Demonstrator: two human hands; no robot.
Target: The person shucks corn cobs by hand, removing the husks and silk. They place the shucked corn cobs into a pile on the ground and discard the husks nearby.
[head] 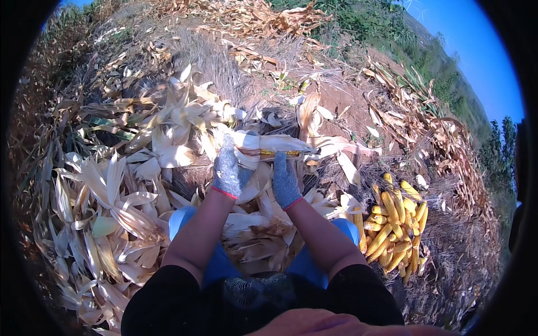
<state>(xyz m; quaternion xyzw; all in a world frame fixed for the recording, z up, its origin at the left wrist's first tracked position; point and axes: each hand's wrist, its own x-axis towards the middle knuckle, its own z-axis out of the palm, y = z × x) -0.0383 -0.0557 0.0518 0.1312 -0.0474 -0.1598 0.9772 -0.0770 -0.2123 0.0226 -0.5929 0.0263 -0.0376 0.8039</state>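
Note:
An ear of corn (279, 153) lies sideways between my hands, with yellow kernels showing through an opening in its pale dry husk (277, 142). My left hand (228, 168), in a grey knit glove with a red cuff edge, grips the husk at the ear's left end. Gloved the same way, my right hand (286, 178) holds the ear near its right part, thumb against the bare kernels. The fingers of both hands are partly hidden beneath the ear and husk.
A pile of husked yellow corn cobs (395, 229) lies on the ground to the right. Loose husks (122, 210) and unhusked ears heap up on the left. More husks (256, 248) lie between my knees. Dry stalks (445, 134) line the far right.

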